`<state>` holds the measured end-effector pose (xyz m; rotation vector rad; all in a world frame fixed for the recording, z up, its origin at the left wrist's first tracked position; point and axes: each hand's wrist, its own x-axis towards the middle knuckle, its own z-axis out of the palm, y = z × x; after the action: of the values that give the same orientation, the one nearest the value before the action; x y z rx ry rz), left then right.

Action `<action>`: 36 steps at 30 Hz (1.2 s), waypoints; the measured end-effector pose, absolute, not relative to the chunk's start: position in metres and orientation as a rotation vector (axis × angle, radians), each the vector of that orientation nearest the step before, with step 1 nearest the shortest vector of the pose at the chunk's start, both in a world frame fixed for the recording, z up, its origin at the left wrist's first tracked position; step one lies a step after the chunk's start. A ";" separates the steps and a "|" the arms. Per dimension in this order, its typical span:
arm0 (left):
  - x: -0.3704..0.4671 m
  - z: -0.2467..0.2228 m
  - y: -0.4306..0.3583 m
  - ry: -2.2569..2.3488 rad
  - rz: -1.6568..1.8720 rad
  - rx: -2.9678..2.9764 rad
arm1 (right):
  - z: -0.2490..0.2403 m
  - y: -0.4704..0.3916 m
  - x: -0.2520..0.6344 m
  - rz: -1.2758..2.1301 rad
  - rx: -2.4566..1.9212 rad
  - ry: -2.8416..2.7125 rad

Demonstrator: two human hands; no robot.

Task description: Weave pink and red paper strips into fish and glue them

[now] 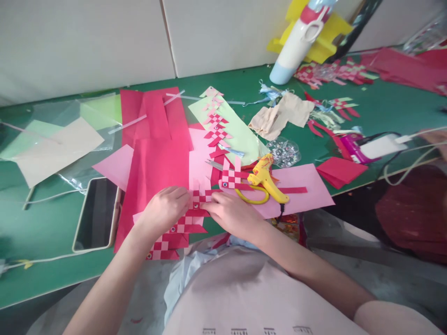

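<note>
A woven paper fish (198,201) in red and pink strips, with a stick-on eye, lies between my two hands. My left hand (166,208) is closed at its left side, fingers curled in. From the right, my right hand (233,213) grips its other side between thumb and fingers. Just below are more woven fish (185,225), overlapping in a row down the table's near edge. Another checkered fish (231,178) lies above my right hand, beside a yellow glue gun (265,179) and yellow-handled scissors (253,199). My fingertips partly hide the fish.
Red paper sheets (157,163) are stacked behind my left hand, with a phone (96,214) to their left. A string of small woven fish (216,125) lies on pale green paper. Farther right are a container of eyes (284,152), a bottle (296,44) and a white charger with cables (382,148).
</note>
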<state>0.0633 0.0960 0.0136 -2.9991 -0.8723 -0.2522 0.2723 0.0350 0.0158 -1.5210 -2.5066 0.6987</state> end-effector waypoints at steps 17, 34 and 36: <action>0.050 0.012 0.069 -0.997 -0.448 -2.984 | 0.016 0.034 0.273 0.747 -1.535 -2.498; 0.049 0.011 0.070 -1.002 -0.283 -2.758 | 0.015 0.033 0.273 0.739 -1.546 -2.493; 0.049 0.011 0.068 -0.991 -0.261 -2.764 | 0.014 0.033 0.273 0.737 -1.539 -2.488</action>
<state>0.0487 0.0680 0.0109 -2.7637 -0.9906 -0.2614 0.2726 0.0330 0.0143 -1.5390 -2.4882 0.7368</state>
